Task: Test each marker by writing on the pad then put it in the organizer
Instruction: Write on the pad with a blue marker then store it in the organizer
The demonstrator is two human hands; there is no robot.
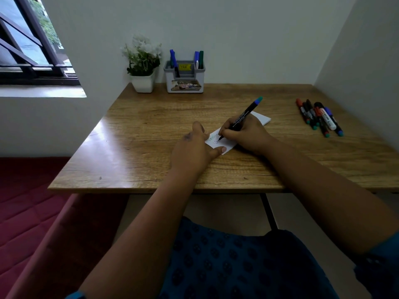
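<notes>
A white pad [224, 143] lies mid-table with handwriting on it. My right hand [244, 132] grips a black marker [244, 116] with a blue-green end, its tip touching the pad. My left hand [194, 147] rests on the pad's left edge, thumb pressing its near corner. Against the back wall stands a grey organizer [185, 83] holding three markers, blue and green. Several loose markers [319, 117] lie in a bunch at the table's right.
A white pot with white flowers [143, 67] stands left of the organizer. The wooden table [129, 147] fits into a corner with walls behind and to the right. A window is at the upper left, a red cushion at the lower left.
</notes>
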